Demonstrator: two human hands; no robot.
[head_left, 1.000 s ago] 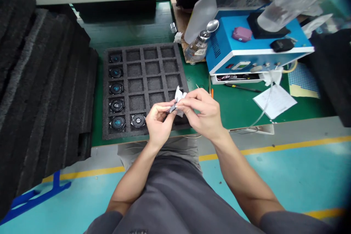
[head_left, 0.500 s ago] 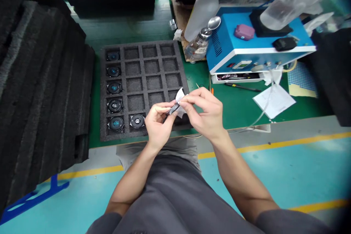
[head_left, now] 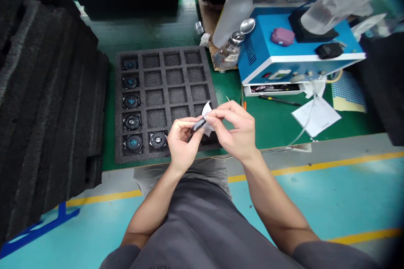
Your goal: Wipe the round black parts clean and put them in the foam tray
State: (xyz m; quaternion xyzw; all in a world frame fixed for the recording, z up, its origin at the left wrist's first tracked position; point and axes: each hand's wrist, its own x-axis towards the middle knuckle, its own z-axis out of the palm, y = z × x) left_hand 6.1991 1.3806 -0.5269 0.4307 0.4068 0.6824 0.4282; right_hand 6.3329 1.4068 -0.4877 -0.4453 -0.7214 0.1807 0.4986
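Observation:
Between thumb and fingers, my left hand (head_left: 183,139) grips a dark watch case (head_left: 198,124), held tilted on edge. My right hand (head_left: 235,128) pinches a white wiping cloth (head_left: 207,110) against the case's right side. Both hands hover over the front right part of a black foam tray (head_left: 121,157). Round watch cases like the one at the lower left (head_left: 133,142) fill the tray's left column, and one more watch case (head_left: 158,139) lies in the front pocket of the second column. My fingers hide part of the held case.
Stacked black foam trays (head_left: 47,105) rise at the left. Behind the tray's right side stand a glass pump bottle (head_left: 227,52) and a white plastic bottle (head_left: 232,14). A blue machine (head_left: 284,65) is at the right, with a thin tube and white paper (head_left: 316,117) before it.
The watch case has turned slightly in my left hand, showing more of its flat face. My right hand keeps its pinch on the cloth, shifted very little.

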